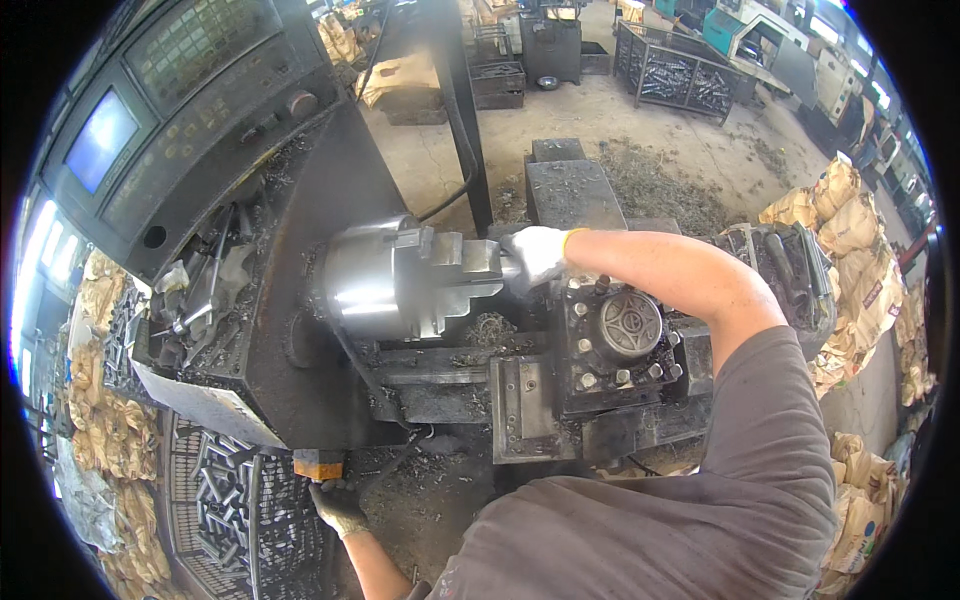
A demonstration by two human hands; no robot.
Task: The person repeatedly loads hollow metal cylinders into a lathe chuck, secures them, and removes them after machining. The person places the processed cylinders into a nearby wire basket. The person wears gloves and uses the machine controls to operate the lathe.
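Note:
My right hand [537, 256], in a white glove, is closed on a short metal workpiece [510, 268] at the jaws of a lathe chuck [375, 280]. Most of that workpiece is hidden by the glove and the stepped jaws [465, 262]. Low on the left, my gloved left hand [341, 508] reaches up to a small orange and dark box [318, 464] at the machine's lower edge. Its fingers are partly hidden under the box, so their grip does not show. Right of the chuck sits the tool turret [630, 325], its round cap ringed with bolts.
A control panel [105, 140] with a lit screen rises at the left. Below it, tools and rags lie on a ledge [210, 280]. A mesh bin [225, 490] of metal rods stands lower left. Stacked paper sacks [850, 250] line the right side. Metal chips litter the floor.

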